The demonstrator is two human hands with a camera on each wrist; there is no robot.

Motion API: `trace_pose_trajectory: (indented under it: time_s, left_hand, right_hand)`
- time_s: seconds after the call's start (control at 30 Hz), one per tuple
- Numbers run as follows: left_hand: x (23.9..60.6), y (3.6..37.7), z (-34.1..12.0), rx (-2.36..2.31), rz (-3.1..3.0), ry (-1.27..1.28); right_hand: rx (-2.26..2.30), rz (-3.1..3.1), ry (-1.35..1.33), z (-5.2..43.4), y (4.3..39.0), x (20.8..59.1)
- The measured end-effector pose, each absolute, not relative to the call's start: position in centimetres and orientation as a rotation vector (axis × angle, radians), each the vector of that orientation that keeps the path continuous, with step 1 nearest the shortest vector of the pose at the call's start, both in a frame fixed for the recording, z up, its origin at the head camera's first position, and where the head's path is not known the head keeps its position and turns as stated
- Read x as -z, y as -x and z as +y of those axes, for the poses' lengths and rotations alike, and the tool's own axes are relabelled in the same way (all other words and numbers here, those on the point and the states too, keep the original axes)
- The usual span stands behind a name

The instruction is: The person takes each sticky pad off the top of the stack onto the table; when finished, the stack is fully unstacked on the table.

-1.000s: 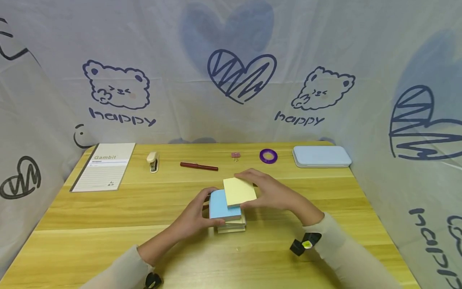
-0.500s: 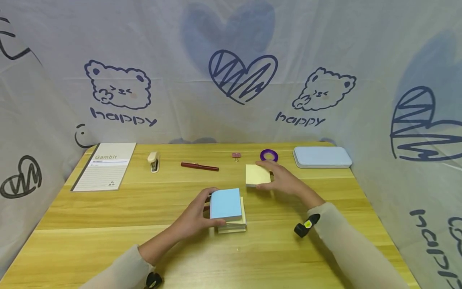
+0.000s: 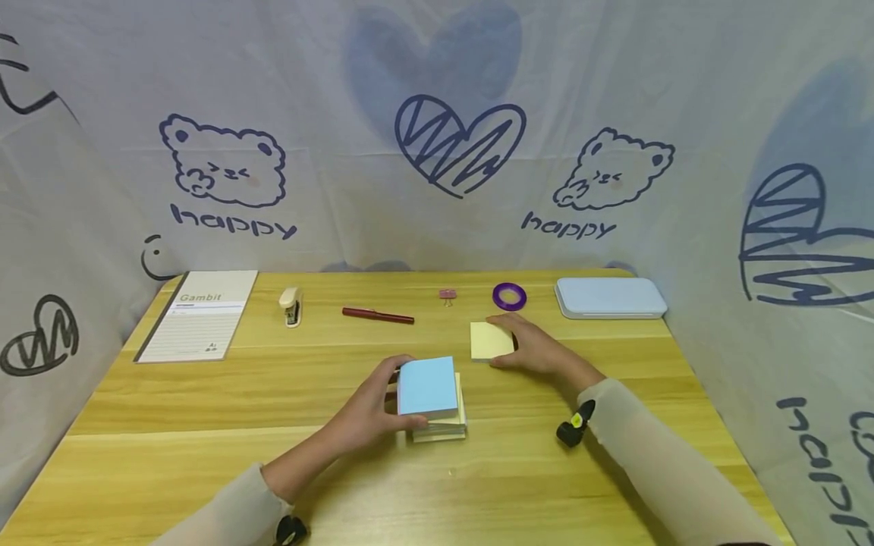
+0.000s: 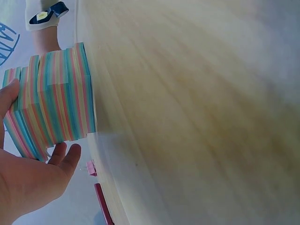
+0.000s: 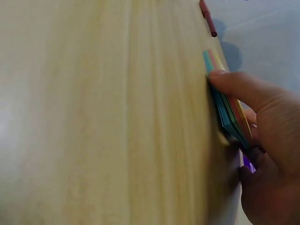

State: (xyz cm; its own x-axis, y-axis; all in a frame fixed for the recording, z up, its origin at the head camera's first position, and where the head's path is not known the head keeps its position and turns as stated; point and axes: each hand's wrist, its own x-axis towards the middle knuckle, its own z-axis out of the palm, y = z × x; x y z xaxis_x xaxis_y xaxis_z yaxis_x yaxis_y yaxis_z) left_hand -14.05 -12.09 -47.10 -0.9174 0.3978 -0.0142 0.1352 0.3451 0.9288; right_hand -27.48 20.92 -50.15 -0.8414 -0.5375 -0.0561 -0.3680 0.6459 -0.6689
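A tall stack of sticky notes (image 3: 428,387) stands mid-table with a blue pad on top and yellow sheets jutting out beneath. My left hand (image 3: 365,413) grips its upper part from the left, thumb at the near side and fingers at the far side. Striped pink, yellow and teal edges of the stack (image 4: 51,98) show in the left wrist view. To the right and farther back, my right hand (image 3: 536,347) holds a thinner yellow-topped sticky note pad (image 3: 488,341) between thumb and fingers, close over the wood. Its layered colours (image 5: 229,110) appear in the right wrist view.
Along the back lie a Gambit notebook (image 3: 198,315), a cream stapler (image 3: 290,307), a dark red pen (image 3: 378,315), a pink binder clip (image 3: 447,294), a purple tape roll (image 3: 509,296) and a pale blue case (image 3: 610,296). Printed cloth hangs behind and at both sides.
My right hand has carried the yellow-topped pad off the blue one, rightward and back, then lowered it toward the table. My left hand has kept its grip on the stack.
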Motion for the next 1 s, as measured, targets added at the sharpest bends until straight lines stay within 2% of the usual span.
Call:
trace_pose_trajectory:
  time_s: [0.33,0.53,0.8,1.0]
  left_hand:
    - [47.1,14.0,-12.1,-1.602,2.37,-0.477]
    - [47.1,14.0,-12.1,-1.597,2.364,-0.488]
    - [47.1,14.0,-12.1,-1.605,2.36,-0.488]
    - [47.1,14.1,-12.2,-1.607,2.356,-0.495]
  right_hand:
    - [0.891,2.657,0.781,20.8,27.3,50.0]
    - [0.8,2.658,0.8,19.8,26.6,48.0]
    - [0.864,2.541,0.977,16.8,23.8,43.4]
    - [0.87,2.408,1.058,14.7,21.2,41.8]
